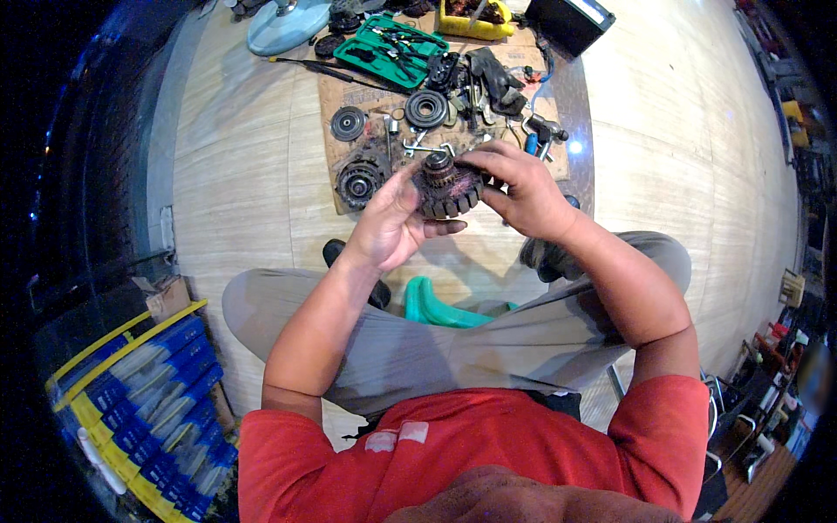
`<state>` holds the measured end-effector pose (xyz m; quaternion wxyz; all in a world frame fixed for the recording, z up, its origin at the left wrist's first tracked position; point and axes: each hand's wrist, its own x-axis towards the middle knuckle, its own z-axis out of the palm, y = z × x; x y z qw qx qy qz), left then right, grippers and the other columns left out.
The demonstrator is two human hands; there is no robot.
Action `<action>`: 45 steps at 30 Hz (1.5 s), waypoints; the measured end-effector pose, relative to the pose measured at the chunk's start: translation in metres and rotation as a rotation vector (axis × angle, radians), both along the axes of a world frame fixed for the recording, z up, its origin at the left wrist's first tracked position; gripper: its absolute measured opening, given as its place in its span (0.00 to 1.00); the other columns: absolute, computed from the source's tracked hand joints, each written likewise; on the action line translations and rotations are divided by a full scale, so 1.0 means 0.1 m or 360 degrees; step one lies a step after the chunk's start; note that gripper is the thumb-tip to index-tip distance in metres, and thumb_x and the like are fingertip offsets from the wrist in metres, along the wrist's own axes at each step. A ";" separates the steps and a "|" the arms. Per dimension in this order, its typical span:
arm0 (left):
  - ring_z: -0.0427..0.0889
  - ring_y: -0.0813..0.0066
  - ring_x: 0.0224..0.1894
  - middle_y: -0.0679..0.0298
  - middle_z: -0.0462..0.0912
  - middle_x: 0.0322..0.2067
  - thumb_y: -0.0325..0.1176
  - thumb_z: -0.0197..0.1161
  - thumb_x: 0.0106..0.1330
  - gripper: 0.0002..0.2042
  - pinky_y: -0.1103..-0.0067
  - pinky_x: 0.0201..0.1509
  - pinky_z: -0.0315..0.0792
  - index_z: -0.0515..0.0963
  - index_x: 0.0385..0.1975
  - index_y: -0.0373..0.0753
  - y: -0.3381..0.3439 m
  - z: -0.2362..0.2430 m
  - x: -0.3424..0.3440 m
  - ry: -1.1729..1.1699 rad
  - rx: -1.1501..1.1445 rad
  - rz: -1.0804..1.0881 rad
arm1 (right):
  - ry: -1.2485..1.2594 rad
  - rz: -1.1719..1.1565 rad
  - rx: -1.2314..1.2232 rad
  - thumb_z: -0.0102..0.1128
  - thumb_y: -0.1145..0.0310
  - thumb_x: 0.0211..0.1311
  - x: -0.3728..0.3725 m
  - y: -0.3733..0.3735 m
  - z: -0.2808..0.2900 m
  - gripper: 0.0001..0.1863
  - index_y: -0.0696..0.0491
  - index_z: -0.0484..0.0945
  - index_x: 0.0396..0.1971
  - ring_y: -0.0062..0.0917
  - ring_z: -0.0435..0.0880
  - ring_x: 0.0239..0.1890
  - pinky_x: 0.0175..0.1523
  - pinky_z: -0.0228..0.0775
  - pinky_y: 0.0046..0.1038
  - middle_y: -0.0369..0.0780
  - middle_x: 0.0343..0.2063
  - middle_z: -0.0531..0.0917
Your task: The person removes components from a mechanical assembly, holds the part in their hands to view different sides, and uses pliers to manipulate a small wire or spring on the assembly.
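Observation:
A dark, greasy toothed metal part (pixel 452 190) is held up in front of me, over the near edge of the cardboard. Blocky teeth ring its lower rim, and a narrower round hub sticks up from it. My left hand (pixel 386 225) cradles it from the left, thumb along its side and blackened fingers reaching below. On the right, my right hand (pixel 527 190) grips its rim and upper side with bent fingers. Just left of the part lies a round grooved housing (pixel 359 184). Behind it are a black pulley (pixel 426 109) and a smaller grey disc (pixel 348 123).
Oily cardboard (pixel 333 91) carries wrenches, sockets and black gloves (pixel 497 80). Beyond are a green tool case (pixel 392 52), a yellow tub (pixel 475 28) and a black box (pixel 571 23). A green curved stool (pixel 449 305) sits between my legs. Blue and yellow boxes (pixel 157 410) line a rack lower left.

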<state>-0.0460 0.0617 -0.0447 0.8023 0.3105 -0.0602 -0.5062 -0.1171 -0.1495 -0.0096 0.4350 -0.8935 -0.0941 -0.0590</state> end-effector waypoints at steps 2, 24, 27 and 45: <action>0.75 0.59 0.56 0.56 0.69 0.57 0.39 0.62 0.64 0.32 0.60 0.54 0.75 0.54 0.64 0.39 -0.01 0.04 -0.03 0.0081 -0.0066 0.0048 | -0.0024 -0.0035 -0.0002 0.62 0.78 0.46 0.00 0.01 -0.03 0.26 0.51 0.73 0.50 0.44 0.77 0.46 0.49 0.72 0.37 0.45 0.43 0.76; 0.74 0.62 0.55 0.53 0.70 0.54 0.18 0.61 0.58 0.32 0.63 0.57 0.74 0.54 0.61 0.40 -0.06 -0.01 -0.03 -0.0051 0.0076 0.0352 | -0.0225 -0.0011 -0.0159 0.65 0.67 0.53 0.03 0.03 0.05 0.14 0.51 0.78 0.40 0.39 0.78 0.36 0.39 0.72 0.34 0.43 0.33 0.76; 0.74 0.63 0.54 0.54 0.70 0.53 0.18 0.62 0.57 0.32 0.65 0.57 0.74 0.55 0.61 0.40 -0.08 0.01 -0.05 -0.0042 0.0090 0.0366 | -0.0188 0.0016 -0.0194 0.63 0.68 0.54 0.04 0.01 -0.01 0.12 0.51 0.77 0.39 0.39 0.77 0.35 0.37 0.71 0.36 0.43 0.32 0.75; 0.77 0.64 0.51 0.54 0.72 0.51 0.21 0.57 0.63 0.26 0.67 0.50 0.79 0.54 0.60 0.36 -0.07 -0.05 -0.06 -0.0013 0.0331 0.0407 | -0.0124 -0.0259 -0.0154 0.64 0.74 0.54 0.07 0.08 0.01 0.09 0.58 0.75 0.33 0.41 0.76 0.33 0.37 0.69 0.35 0.45 0.31 0.76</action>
